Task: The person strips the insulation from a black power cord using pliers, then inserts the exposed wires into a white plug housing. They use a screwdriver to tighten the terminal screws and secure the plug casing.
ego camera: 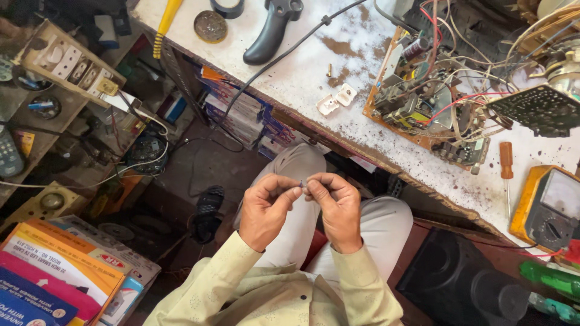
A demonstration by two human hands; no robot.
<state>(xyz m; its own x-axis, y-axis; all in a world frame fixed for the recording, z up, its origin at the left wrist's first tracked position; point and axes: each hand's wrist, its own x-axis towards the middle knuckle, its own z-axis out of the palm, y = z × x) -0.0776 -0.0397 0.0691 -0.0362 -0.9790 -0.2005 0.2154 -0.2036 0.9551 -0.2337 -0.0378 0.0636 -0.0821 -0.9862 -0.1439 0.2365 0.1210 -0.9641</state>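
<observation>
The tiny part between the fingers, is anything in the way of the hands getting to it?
No. The left hand and right hand already pinch the tiny part together at their fingertips, above the lap. Nothing sits between them and it; the part is too small to identify.

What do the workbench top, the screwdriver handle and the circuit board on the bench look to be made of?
Workbench top: probably painted wood or board; the white coat is matte and worn through to brown patches.
Screwdriver: the orange-brown handle looks like glossy plastic, the shaft like bare metal.
Circuit board: tan, dull laminate, likely phenolic; wires and components cover most of it.
</observation>
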